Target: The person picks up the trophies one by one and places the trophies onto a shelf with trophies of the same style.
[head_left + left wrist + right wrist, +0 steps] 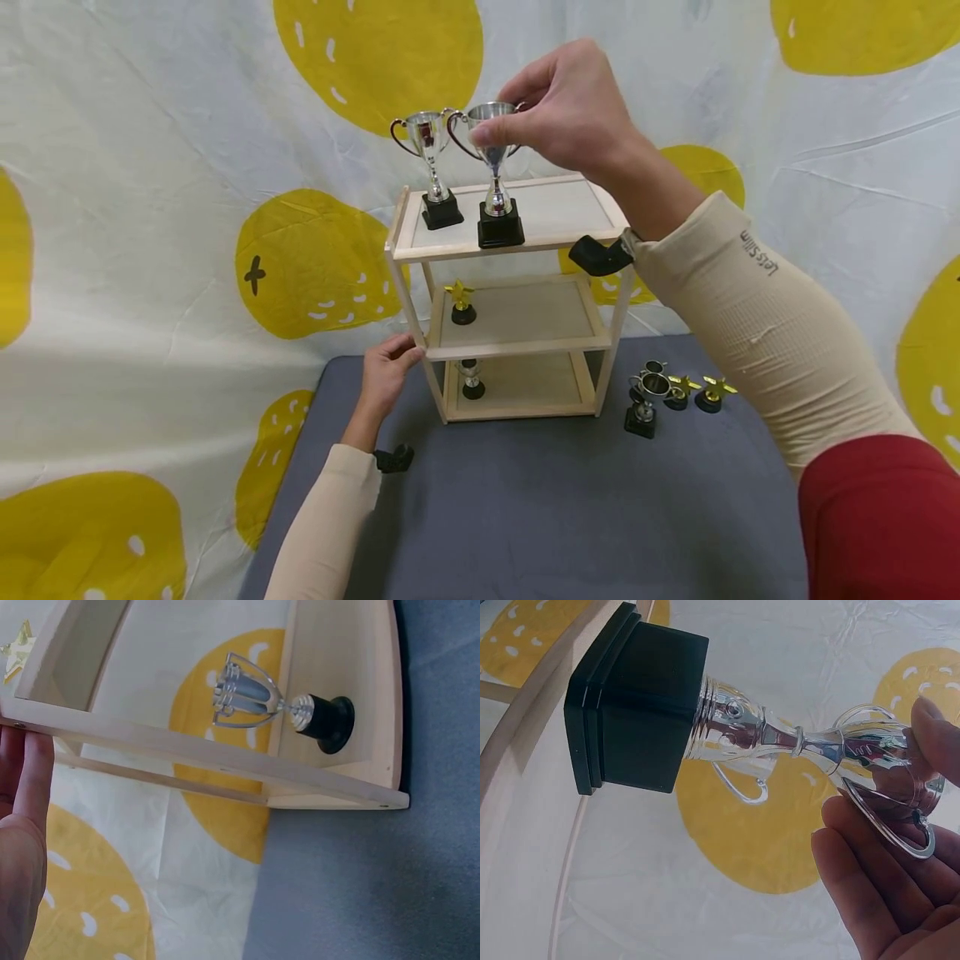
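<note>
My right hand (577, 117) pinches a silver trophy cup (497, 196) by its bowl, thumb on the near side. The cup is upright, its black square base at the front edge of the wooden shelf's (502, 354) top tier. In the right wrist view the fingers (870, 877) lie beside one handle. Another silver trophy cup (441, 208) stands left of it on the top tier. My left hand (386, 375) holds the shelf's left post at middle-tier height; its fingertips are partly hidden there in the left wrist view.
A gold star trophy (462, 308) stands on the middle tier, a small silver cup (251, 697) on the bottom tier. Right of the shelf, on the grey table (570, 517), are silver cups (641, 417) and gold star trophies (711, 396). A patterned cloth (150, 250) hangs behind.
</note>
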Demonstrator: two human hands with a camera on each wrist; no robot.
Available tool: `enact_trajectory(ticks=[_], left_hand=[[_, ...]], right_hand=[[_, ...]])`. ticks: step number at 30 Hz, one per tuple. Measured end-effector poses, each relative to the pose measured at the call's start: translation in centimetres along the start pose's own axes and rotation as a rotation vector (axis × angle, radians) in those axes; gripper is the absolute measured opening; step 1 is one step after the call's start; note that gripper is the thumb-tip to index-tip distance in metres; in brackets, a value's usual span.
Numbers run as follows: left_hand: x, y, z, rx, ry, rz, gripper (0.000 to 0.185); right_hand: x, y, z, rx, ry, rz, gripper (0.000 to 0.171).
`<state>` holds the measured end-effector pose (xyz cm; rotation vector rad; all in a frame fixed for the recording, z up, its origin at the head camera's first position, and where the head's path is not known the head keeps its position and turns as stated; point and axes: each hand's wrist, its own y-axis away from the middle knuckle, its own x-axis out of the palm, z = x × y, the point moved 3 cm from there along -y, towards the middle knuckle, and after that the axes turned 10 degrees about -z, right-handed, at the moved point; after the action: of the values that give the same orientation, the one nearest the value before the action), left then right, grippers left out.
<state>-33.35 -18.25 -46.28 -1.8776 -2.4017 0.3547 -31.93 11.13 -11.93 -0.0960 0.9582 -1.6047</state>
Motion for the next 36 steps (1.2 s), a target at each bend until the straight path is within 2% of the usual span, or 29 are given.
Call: enact_trajectory(ticks=[10,36], left_hand=[[0.2,0.1,-0.1,0.006,0.007,-0.004,0.031],[0.8,0.0,0.2,0.014,-0.008,-0.012,0.032]], right_hand=[[-0.1,-0.7,-0.6,0.012,-0.027,-0.001,0.045],[0.2,-2.4,-2.0,0.102,0.022,0.001,0.051]])
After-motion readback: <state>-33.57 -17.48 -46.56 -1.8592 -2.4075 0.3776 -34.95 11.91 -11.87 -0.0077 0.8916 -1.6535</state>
